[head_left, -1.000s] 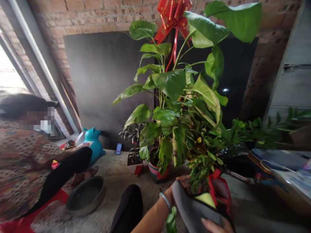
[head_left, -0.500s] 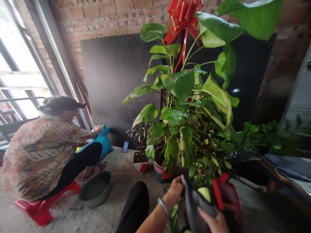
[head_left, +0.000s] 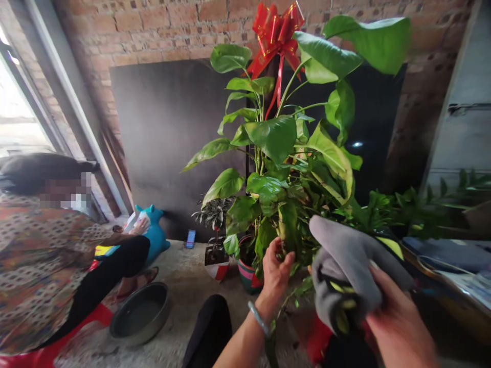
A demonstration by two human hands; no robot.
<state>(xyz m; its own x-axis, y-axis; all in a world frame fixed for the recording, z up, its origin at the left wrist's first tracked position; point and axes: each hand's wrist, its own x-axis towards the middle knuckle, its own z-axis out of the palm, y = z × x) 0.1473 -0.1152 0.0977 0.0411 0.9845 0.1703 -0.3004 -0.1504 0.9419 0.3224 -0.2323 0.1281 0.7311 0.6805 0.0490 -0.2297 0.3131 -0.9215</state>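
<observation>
My right hand (head_left: 399,312) is closed on a grey cloth (head_left: 345,266), bunched up, with yellow-green patches showing on it. The cloth is held up to the right of a tall potted plant (head_left: 272,189) with broad green leaves. My left hand (head_left: 276,268), a bracelet on its wrist, is up against the plant's lower leaves, its thumb and fingers apart. A drooping leaf (head_left: 288,220) hangs just above those fingers; whether they touch it I cannot tell.
A person (head_left: 49,245) sits at left on a red stool (head_left: 72,332), a hand on a blue animal-shaped toy (head_left: 155,227). A grey basin (head_left: 140,314) stands on the floor before them. A small potted plant (head_left: 217,263) and a phone (head_left: 190,239) are near the dark board (head_left: 172,143).
My left hand has let go of the cloth and moved up to the lower leaves. My right hand has lifted the cloth up and to the right. The view has shifted right.
</observation>
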